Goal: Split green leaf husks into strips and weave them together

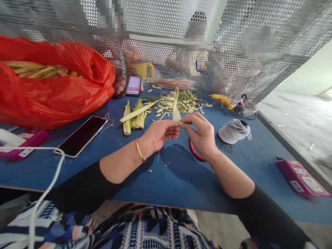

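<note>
My left hand [161, 135] and my right hand [201, 133] meet over the middle of the table. Between their fingertips they pinch the lower end of a pale, folded corn husk [176, 113], its narrow tip pointing up and away from me. Both hands are closed on it. Beneath my right hand lies a red-handled tool [195, 151], mostly hidden. Just beyond my hands spreads a heap of shredded husk strips [190, 98]. Thicker husk bundles [139, 121] rest to the left of it. A spool of white thread [233, 131] stands right of my right hand.
A large red plastic bag [77, 93] of husks fills the left back. Nearer lie a phone [81, 135] and a purple pack [33, 141]; another purple pack [302, 178] sits right. A yellow tool [223, 100] lies before the perforated metal screen [168, 19]. A white cable [58, 169] crosses the left.
</note>
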Motion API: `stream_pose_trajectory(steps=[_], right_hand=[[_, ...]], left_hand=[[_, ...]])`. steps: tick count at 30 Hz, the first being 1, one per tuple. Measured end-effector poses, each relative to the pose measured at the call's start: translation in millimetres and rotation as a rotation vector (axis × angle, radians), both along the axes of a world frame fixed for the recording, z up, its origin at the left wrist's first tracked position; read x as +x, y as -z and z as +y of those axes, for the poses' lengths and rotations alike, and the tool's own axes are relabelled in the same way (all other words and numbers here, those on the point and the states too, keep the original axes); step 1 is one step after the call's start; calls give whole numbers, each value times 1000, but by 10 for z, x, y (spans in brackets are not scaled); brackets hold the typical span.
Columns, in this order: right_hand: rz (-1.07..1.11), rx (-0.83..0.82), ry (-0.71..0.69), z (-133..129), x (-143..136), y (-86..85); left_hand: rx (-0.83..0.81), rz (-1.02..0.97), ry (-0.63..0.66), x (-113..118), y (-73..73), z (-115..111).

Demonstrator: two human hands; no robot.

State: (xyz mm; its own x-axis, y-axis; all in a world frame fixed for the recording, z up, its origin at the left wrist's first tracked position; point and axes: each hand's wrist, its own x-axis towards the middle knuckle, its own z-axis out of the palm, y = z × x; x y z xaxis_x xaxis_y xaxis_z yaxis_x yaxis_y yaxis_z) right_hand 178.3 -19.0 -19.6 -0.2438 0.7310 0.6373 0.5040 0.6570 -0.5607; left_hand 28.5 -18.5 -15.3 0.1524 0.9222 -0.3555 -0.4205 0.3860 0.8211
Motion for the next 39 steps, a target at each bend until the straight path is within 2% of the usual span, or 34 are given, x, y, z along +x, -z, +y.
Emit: stream_pose_trajectory(steps=[6,10,15,18,21,24,27,32,36,39], right_hand=[[76,-73,44,13,-15,9],[231,-261,69,49,-29,48],[455,-520,-10,106,-32,98],[523,-587,-48,116,-26,99],[562,-577,-84,113,-25,87],[546,-563,-65,113,-26,81],[502,-512,-30,112,-29,75],[417,-415,-50,86,-36,50],[316,-317,30,71,-23,44],[274,-291,21,67,-12,37]], left_hand=[[65,47,-42,38,21,-27],[188,123,-93,72,58,-40],[335,237,-133,96,81,-59],[400,269,-124,100,88,-70],[461,312,-112,95,99,-65],[486,358,-111,88,106,-46],[415,321,-130,82,94,-31],[229,166,-128,69,49,-41],[215,137,-108,66,36,-55],[166,103,-83,63,30,-46]])
